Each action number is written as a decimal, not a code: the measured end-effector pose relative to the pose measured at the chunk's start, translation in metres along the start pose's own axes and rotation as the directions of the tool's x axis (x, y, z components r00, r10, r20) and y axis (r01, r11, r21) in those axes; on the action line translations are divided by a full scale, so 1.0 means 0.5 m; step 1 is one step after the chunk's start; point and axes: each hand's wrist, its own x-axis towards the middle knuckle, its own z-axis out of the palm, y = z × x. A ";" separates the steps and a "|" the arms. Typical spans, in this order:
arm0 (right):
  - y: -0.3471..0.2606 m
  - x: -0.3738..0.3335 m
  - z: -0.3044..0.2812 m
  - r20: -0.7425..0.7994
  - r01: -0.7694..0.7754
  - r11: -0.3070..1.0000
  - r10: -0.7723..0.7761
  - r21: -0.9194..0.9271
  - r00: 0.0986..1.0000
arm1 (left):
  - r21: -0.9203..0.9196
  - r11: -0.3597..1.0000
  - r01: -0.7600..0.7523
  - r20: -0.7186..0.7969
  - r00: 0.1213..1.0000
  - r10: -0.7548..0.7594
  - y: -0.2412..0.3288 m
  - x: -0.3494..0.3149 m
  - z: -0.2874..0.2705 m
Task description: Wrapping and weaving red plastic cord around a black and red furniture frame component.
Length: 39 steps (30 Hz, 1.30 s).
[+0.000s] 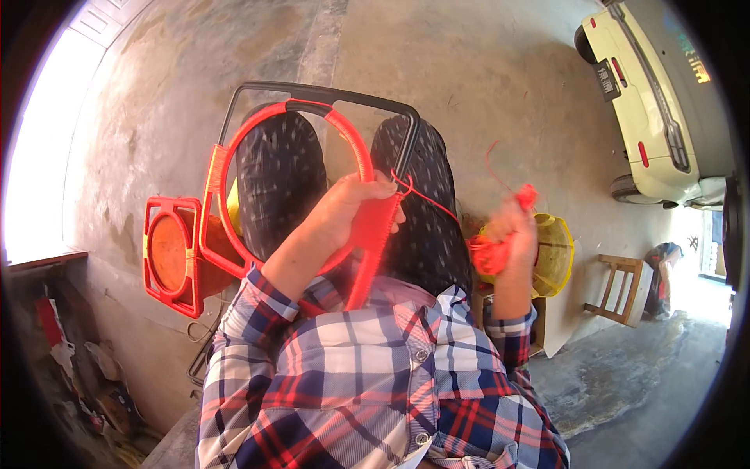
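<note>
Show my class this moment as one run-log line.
left hand: grips red-and-black frame | right hand: clutches red cord bundle | red strand: runs from frame toward right hand

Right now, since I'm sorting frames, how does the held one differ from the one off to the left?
The held frame has a bare black top bar; the side frame shows mostly red.
The held frame is gripped by the left hand over the legs; the side frame sits further left, out of the hands.
Both have a largely red ring set in an angular outline.
</note>
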 end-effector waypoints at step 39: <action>0.014 0.104 0.193 0.420 0.621 0.182 -0.590 -0.763 0.690 | -0.206 0.960 -0.192 0.089 0.973 0.213 -0.026 0.004 0.003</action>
